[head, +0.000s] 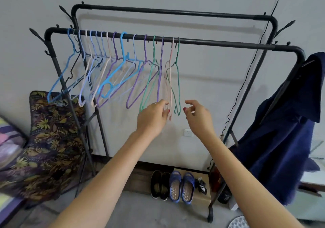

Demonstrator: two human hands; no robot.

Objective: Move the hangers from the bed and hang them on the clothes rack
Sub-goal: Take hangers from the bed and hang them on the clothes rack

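A black double-rail clothes rack [219, 43] stands against the wall. Several coloured hangers hang along the left half of its front rail, blue, purple, pink and green ones. The rightmost are a pale pink hanger [170, 80] and a dark green hanger [178, 80]. My left hand [154, 117] is at the lower end of the pink hanger, fingers loosely bent and touching it. My right hand [197, 115] hovers just right of the green hanger's lower tip, fingers loosely curled, holding nothing. The edge of the bed [8, 139] shows at the far left.
A leaf-patterned cloth [51, 139] drapes beside the rack's left leg. A dark blue garment [284, 131] hangs on the rack's right end. Shoes and blue slippers [182, 186] sit on the floor under the rack. A wall socket [187, 132] and a black cable lie behind.
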